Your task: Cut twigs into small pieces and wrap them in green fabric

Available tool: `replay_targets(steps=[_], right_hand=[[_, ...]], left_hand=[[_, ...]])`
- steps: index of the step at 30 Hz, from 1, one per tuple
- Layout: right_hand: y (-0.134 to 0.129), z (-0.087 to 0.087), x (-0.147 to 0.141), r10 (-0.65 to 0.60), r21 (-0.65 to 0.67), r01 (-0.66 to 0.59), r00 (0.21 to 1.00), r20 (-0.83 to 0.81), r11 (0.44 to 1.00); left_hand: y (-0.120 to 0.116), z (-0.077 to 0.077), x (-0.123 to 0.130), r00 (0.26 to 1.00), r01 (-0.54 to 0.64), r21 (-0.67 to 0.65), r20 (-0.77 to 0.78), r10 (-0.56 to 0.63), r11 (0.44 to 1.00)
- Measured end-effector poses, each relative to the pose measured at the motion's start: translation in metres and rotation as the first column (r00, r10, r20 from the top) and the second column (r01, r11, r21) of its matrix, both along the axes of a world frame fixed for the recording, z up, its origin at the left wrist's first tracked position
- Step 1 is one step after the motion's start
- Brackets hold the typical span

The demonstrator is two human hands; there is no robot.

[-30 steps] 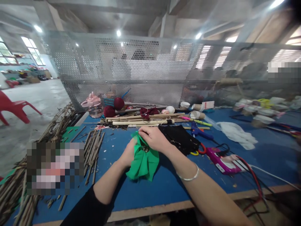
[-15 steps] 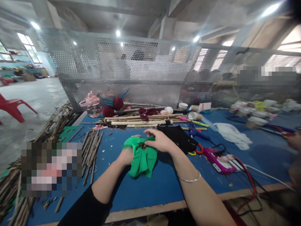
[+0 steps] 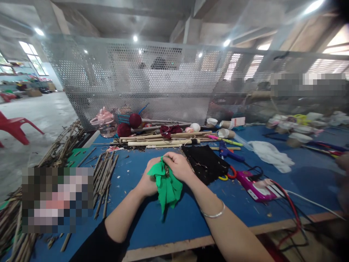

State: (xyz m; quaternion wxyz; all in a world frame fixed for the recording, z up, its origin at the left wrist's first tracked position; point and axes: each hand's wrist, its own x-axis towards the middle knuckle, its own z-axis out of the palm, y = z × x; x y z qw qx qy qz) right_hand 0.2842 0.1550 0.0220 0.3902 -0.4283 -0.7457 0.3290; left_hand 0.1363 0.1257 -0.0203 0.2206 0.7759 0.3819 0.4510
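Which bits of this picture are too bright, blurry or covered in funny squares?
Head view: the ceiling light at upper right glares, spreading pale streaks; head view: the far right edge looks dim and smeared; head view: coarse squares cover patches at left and upper right; head view: the green cloth looks clearer, with shadow near it on the blue table.
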Motion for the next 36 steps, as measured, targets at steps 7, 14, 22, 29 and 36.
replay_targets(steps=[7, 14, 22, 29, 36], right_hand=[[-0.016, -0.004, -0.012, 0.054, 0.029, -0.055, 0.998, 0.034, 0.998], [-0.021, 0.005, -0.011, 0.106, -0.005, -0.106, 0.992, -0.073, 0.994], [-0.004, 0.003, 0.001, -0.04, -0.271, -0.1, 0.884, -0.467, 0.957], [-0.003, 0.001, 0.013, -0.027, -0.037, 0.026, 0.999, -0.038, 0.999], [0.005, -0.016, 0.004, -0.153, -0.091, 0.144, 0.983, -0.105, 0.985]], left_hand=[[0.005, -0.008, -0.01, 0.989, -0.06, 0.009, -0.134, 0.061, 0.998], [0.007, -0.001, -0.007, 0.976, -0.001, 0.069, -0.217, 0.016, 0.998], [0.008, 0.001, -0.005, 0.999, -0.032, -0.092, 0.027, 0.035, 0.995], [0.011, 0.003, -0.014, 0.916, -0.328, -0.191, 0.176, 0.361, 0.925], [0.006, 0.006, -0.012, 0.95, -0.302, 0.082, -0.059, 0.307, 0.95]])
